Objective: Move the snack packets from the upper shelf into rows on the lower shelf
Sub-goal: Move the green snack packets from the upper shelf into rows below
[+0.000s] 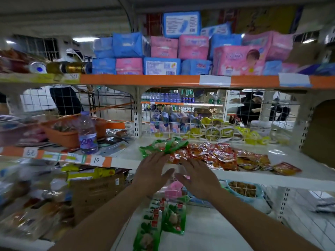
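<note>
- Observed: left hand (151, 172) has fingers straight and spread, released, grasping nothing. The tips reach the near edge of the green packet pile (164, 146); cannot tell whether they actually touch it.
- The right hand (198, 179) also has straight fingers, released and holding nothing. The tips are at the near edge of the red packets (219, 156).
- Both hands are palm-down and side by side with thumbs close together, in front of the rim of the upper shelf (262, 179).
- The green packet pile lies on the upper shelf at the left end of the snack heap, loosely stacked and touching the red packets.
- The red packets are spread in a loose heap to the right along the same shelf. One lies a little apart at the far right.
- On the lower shelf (208, 230), the green packet rows (159, 220) lie below the forearms: an overlapped line running toward the camera, with one more packet just beside it on the right.
- Rest: a water bottle (87, 133) stands upright on the neighbouring shelf at left, just beside an orange basket (61, 135).
- A price tag (97, 160) reading "10" is on that shelf's edge.
- Pink and blue packs (181, 51) are stacked on the top shelf.
- A tub of brown snacks (243, 190) sits under the upper shelf at right.
</note>
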Available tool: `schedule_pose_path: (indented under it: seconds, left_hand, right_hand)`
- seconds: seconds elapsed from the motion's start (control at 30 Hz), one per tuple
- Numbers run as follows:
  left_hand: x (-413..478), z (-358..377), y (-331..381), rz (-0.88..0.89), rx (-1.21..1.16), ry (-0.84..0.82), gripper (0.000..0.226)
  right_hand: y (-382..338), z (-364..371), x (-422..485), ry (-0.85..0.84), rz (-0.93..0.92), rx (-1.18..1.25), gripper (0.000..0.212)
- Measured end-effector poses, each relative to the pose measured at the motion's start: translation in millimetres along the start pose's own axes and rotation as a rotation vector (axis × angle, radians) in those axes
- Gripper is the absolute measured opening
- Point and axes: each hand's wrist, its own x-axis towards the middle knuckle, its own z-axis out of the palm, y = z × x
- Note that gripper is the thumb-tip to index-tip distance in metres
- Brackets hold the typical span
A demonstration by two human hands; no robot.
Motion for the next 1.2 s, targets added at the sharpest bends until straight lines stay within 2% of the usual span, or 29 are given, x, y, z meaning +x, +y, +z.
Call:
schedule_pose_path:
  seconds: [0.07, 0.13, 0.23, 0.3, 0.37, 0.53, 0.63, 0.73, 0.8, 0.9, 0.97, 1.03, 1.1, 1.2]
  left_hand:
    - [10, -1, -6, 0.016, 0.042, 0.032, 0.075]
    - [20, 0, -16, 0.008, 0.056, 0.038, 0.073]
    - [37, 4, -28, 0.015, 0.027, 0.003, 0.054]
    - [51, 11, -40, -0.040, 0.038, -0.106, 0.055]
    - [66, 16, -51, -0.165, -0.028, -0.111, 0.055]
    - [107, 21, -69, -0.222, -0.014, -0.131, 0.050]
    - [136, 32, -83, -0.415, -0.108, -0.162, 0.066]
    - [156, 42, -90, -0.527, -0.246, -0.192, 0.087]
    - [164, 46, -92, -0.540, -0.263, -0.228, 0.098]
    - [168, 60, -103, -0.458, -0.211, -0.240, 0.117]
    - [170, 70, -112, -0.442, -0.220, -0.251, 0.112]
    - [170, 68, -113, -0.439, -0.242, -0.240, 0.096]
    - [167, 62, -109, -0.422, -0.288, -0.224, 0.089]
    - [161, 50, -97, -0.439, -0.336, -0.180, 0.082]
  right_hand:
    - [1, -3, 14, -0.006, -0.004, -0.005, 0.104]
    - [2, -3, 27, 0.020, -0.017, -0.005, 0.105]
    - [8, 6, 53, 0.079, -0.005, -0.003, 0.094]
    - [14, 13, 73, 0.081, 0.023, -0.002, 0.088]
    - [17, 16, 91, 0.050, 0.065, 0.000, 0.082]
    - [23, 11, 130, 0.069, 0.127, -0.068, 0.059]
    - [36, 22, 162, 0.107, 0.212, -0.085, 0.051]
    - [44, 31, 191, 0.174, 0.344, 0.079, 0.040]
    - [45, 35, 204, 0.195, 0.424, 0.148, 0.052]
    - [49, 43, 217, 0.136, 0.432, -0.022, 0.087]
    - [52, 45, 219, 0.054, 0.428, -0.151, 0.088]
    - [54, 42, 218, 0.009, 0.428, -0.160, 0.081]
    - [58, 40, 221, 0.012, 0.437, -0.072, 0.078]
    - [64, 30, 221, 0.009, 0.518, 0.106, 0.085]
